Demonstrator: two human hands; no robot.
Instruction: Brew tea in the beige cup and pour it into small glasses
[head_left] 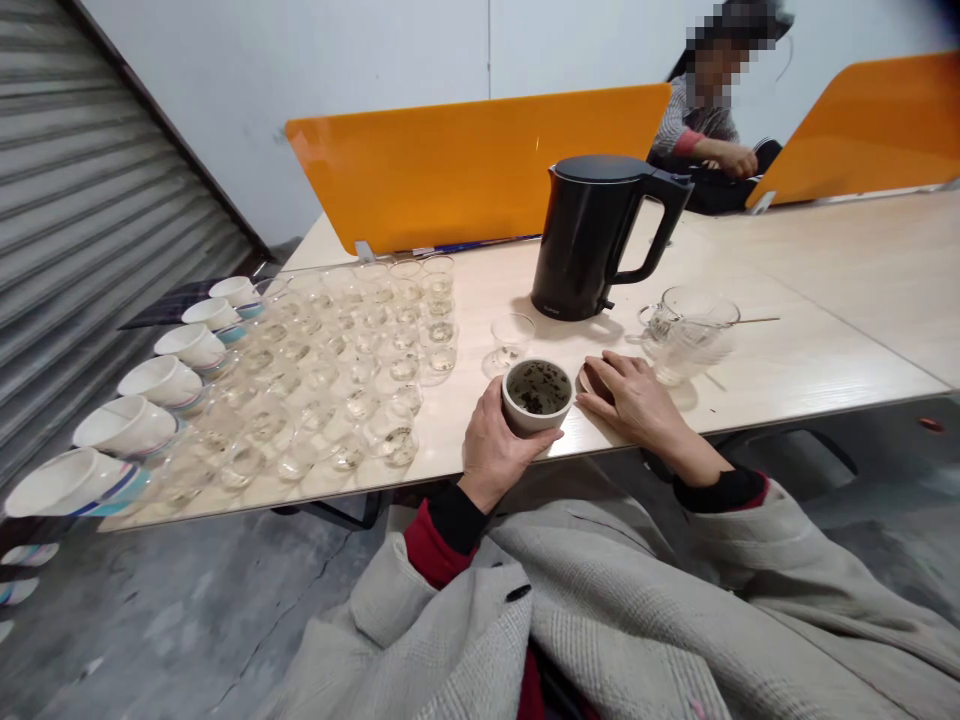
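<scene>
My left hand (499, 445) is wrapped round a pale cup (513, 412) at the table's front edge. Dark leaves float in the liquid inside it. Just to the right, my right hand (630, 395) curls over a round brownish piece (590, 384), perhaps a lid; my fingers cover most of it. A small clear plastic cup (504, 352) stands behind the pale cup. To the right of my right hand is a glass pitcher (694, 325) with a thin stick lying across it. Behind both hands stands a black electric kettle (577, 245), its handle towards the right.
Many clear plastic cups (322, 375) stand in rows on the left of the table (847, 290), each with a little in the bottom. White paper cups (161, 380) line the left edge. Orange dividers (450, 170) stand behind. Another person (705, 130) sits beyond them.
</scene>
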